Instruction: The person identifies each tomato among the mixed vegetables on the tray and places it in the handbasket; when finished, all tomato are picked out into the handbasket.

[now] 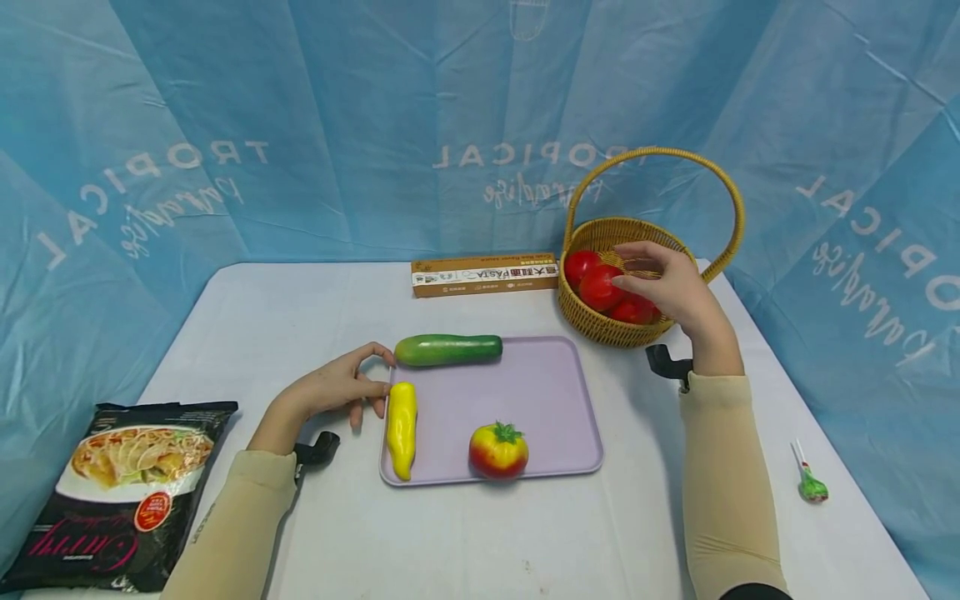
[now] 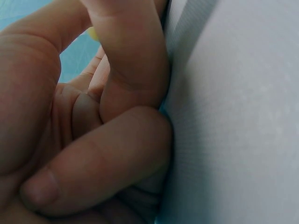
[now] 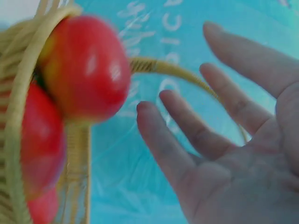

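Note:
A green cucumber [image 1: 448,350] and a yellow pepper [image 1: 402,431] lie on the lilac tray [image 1: 525,400], with a red-and-yellow tomato [image 1: 498,451] at its front edge. My left hand [image 1: 337,385] rests by the tray's left edge, its bent fingers loosely spread. Its index fingertip is right at the cucumber's end and the thumb beside the pepper's top. Over the wicker basket [image 1: 618,333] is my right hand [image 1: 667,283], fingers apart and nothing in them. Several glossy red round fruits [image 3: 88,70] sit in the basket, close to those fingers.
A brown pasta box [image 1: 485,276] lies at the back, left of the basket. The black noodle packet [image 1: 120,492] is at the front left. A green-wrapped lollipop [image 1: 810,483] lies on the right. Blue printed cloth [image 1: 337,125] hangs behind the table.

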`<state>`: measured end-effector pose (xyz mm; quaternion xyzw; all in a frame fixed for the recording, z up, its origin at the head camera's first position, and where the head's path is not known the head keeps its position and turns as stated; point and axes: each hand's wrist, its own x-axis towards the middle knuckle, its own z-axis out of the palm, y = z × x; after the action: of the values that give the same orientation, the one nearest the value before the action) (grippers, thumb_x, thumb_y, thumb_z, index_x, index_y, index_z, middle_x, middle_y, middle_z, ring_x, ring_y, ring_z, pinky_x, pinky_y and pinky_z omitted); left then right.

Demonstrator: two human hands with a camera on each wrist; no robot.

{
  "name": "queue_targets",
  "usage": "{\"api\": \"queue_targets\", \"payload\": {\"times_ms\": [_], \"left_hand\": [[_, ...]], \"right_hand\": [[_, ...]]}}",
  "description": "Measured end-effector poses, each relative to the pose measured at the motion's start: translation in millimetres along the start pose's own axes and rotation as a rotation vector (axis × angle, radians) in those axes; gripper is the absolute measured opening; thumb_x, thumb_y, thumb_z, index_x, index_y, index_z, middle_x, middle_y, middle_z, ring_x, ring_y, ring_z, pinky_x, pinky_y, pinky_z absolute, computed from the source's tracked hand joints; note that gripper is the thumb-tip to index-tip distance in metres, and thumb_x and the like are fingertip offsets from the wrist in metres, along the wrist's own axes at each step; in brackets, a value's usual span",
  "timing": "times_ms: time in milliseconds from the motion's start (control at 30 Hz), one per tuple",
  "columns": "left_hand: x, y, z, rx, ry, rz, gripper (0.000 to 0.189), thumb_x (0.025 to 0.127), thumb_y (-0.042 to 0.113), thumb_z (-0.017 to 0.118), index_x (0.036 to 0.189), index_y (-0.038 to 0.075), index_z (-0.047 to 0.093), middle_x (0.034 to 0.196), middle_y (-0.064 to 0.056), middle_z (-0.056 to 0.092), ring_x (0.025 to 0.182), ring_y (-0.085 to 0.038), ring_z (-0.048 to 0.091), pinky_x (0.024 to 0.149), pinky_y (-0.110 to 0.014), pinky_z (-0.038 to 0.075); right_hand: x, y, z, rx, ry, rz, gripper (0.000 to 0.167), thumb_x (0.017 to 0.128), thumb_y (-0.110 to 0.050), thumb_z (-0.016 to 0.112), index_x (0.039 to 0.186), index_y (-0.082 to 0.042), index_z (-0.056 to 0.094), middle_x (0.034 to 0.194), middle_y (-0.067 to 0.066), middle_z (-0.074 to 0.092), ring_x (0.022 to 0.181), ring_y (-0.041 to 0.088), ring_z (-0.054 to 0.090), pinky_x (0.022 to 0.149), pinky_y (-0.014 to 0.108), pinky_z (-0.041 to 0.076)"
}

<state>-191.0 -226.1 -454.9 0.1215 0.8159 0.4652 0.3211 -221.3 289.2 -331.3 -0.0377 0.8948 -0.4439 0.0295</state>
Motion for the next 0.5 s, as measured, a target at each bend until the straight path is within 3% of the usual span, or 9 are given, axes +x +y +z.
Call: {"api": "queue_targets", "payload": {"times_ms": [233,367,500], "left_hand": [[1.6,0.4,0.8,0.003,-0.009,0.0,0.049,0.105,0.023,0.065,0.146,0.014,0.04,0.08,-0.01,0.078,0.045,-0.018,0.064,0.061,-0.029,0.056],[1.5,-0.6,1.1,-0.003,-0.011,-0.008,0.047,0.105,0.022,0.065,0.145,0.015,0.04,0.08,-0.01,0.078,0.045,-0.019,0.064,0.062,-0.03,0.057],[-0.4,0.3,0.3,0.001,0.001,-0.009,0.047,0.105,0.022,0.065,0.145,0.015,0.041,0.08,-0.011,0.078,0.045,-0.019,0.064,0.062,-0.029,0.056]], "right_hand": [[-11.8,-20,10,0.118,-0.091,-0.106,0.052,0.098,-0.028,0.078,0.146,-0.02,0.061,0.152,0.011,0.059,0.137,0.033,0.062,0.096,0.019,0.057],[-13.3,-23,20,0.182,-0.168,-0.148,0.052,0.098,-0.021,0.078,0.146,-0.015,0.061,0.146,0.011,0.063,0.138,0.037,0.059,0.097,0.018,0.057],[-11.6,-22,38,0.211,-0.301,-0.215,0.053,0.097,-0.015,0.078,0.148,-0.011,0.06,0.145,0.008,0.064,0.138,0.032,0.058,0.104,0.025,0.056]]}}
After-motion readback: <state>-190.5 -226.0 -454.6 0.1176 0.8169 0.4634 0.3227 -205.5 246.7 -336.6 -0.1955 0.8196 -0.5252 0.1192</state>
